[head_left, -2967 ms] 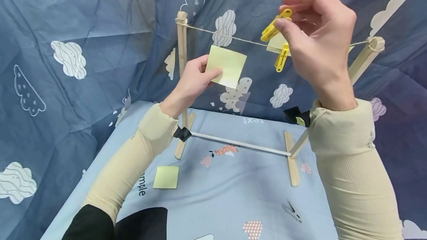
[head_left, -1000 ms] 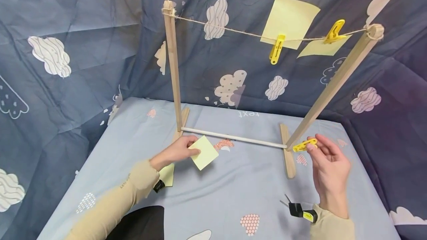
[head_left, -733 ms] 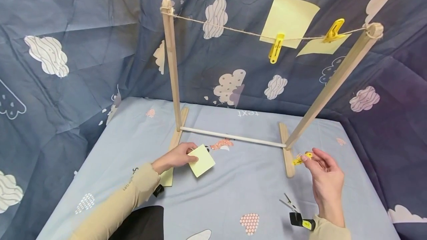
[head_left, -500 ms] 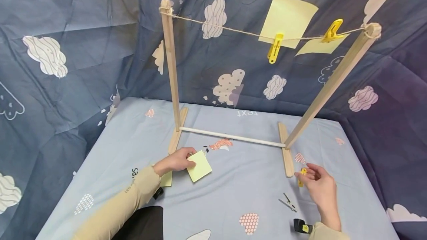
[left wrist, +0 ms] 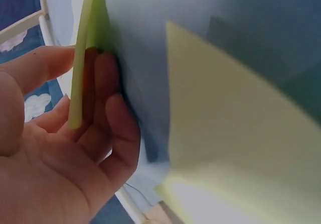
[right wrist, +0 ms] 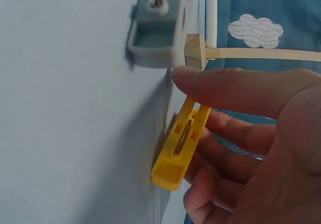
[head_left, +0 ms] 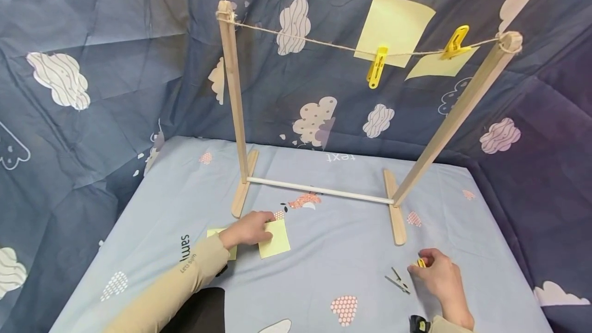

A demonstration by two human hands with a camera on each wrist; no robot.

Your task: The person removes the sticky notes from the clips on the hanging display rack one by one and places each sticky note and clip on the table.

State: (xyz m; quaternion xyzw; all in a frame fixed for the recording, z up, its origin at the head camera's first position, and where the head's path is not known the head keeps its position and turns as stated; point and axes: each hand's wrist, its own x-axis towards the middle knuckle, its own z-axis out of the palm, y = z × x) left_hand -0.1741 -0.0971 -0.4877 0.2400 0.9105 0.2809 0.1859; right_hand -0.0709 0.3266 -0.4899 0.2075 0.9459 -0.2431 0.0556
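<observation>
My left hand (head_left: 250, 228) pinches a pale yellow sticky note (head_left: 276, 240) between thumb and fingers, low over the blue bedsheet; the left wrist view catches this note edge-on. Partly covered by that arm, a second sticky note (head_left: 214, 232) lies on the sheet. At the right, my right hand (head_left: 441, 279) holds a yellow clothespin (right wrist: 178, 153) close to the sheet, its far end hidden by the thumb. Just left of that hand rests a grey clothespin (head_left: 399, 283). Two sticky notes (head_left: 393, 30) hang from the string (head_left: 300, 38), each clipped by a yellow clothespin (head_left: 378, 68).
A wooden post (head_left: 234, 91) at left and another post (head_left: 458, 117) at right carry the string. A white rod (head_left: 319, 190) joins their flat wooden feet (head_left: 394, 220). Dark blue cloud-patterned cloth surrounds the light blue sheet (head_left: 314, 271).
Both hands have come down from the string to the sheet, the left still with the sticky note, the right with the yellow clothespin. The clipped notes stay on the string.
</observation>
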